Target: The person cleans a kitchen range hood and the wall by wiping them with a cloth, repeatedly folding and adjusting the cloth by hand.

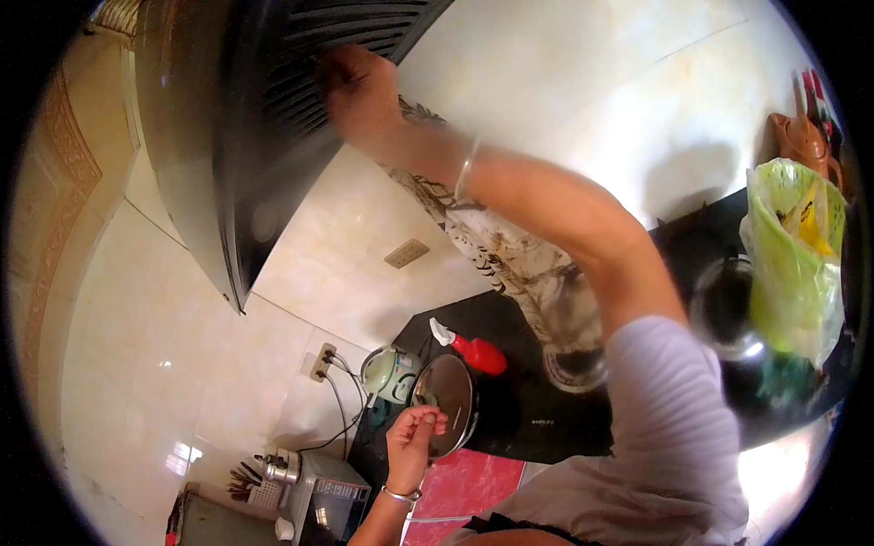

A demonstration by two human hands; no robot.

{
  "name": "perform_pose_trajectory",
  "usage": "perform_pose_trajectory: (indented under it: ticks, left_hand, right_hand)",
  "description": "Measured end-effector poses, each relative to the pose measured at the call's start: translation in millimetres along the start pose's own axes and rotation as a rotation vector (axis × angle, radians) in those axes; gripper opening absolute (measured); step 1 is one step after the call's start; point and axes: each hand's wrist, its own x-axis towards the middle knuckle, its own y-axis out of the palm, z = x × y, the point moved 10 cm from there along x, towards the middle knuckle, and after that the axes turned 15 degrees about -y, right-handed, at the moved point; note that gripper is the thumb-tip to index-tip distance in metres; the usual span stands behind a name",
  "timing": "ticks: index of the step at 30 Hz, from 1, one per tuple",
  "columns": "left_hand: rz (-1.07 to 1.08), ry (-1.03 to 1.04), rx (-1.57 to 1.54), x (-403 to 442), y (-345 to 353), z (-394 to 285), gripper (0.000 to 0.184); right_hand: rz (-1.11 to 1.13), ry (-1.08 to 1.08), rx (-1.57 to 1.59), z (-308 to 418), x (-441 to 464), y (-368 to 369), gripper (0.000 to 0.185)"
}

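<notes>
My right hand point(362, 91) is raised to the dark slatted underside of the range hood point(350, 36). Its fingers are bent against the slats, and a dark blurred patch hides whatever they hold, if anything. Low in the view, my left hand point(415, 439) is closed, fingers curled in beside the thumb, with nothing showing in it. It hovers over the edge of a dark pan with a glass lid point(452, 400). Past the pan lie a red spray bottle with a white nozzle point(475, 353) and a pale green appliance point(391, 373).
A patterned cloth or sheet point(510, 259) hangs along the wall down to the black cooktop point(537, 421). Rightward are a round burner point(724, 309) and a green plastic bag point(794, 264). Cords run from a wall socket point(323, 361); a microwave point(332, 500) sits lower left.
</notes>
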Motion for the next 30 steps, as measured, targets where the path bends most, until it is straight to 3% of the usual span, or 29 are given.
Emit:
perform_pose_trajectory:
  ticks: [3, 15, 21, 30]
  left_hand:
    - [-0.002, 0.024, 0.018, -1.5, -0.1, -0.1, 0.016]
    - [-0.029, 0.002, 0.019, -5.8, 5.6, -3.5, 0.015]
    - [-0.002, 0.008, -0.013, -0.9, 10.6, -3.4, 0.016]
    - [0.002, 0.0, -0.015, 0.6, 16.1, -7.1, 0.013]
  right_hand:
    - [0.059, 0.069, 0.05, 4.7, -2.6, 4.9, 0.012]
    - [0.028, 0.008, 0.181, 24.9, 5.8, 2.6, 0.011]
    - [0.074, 0.117, 0.296, 21.2, 4.0, 5.1, 0.015]
    - [0.156, 0.137, 0.269, 31.2, 8.6, 1.5, 0.015]
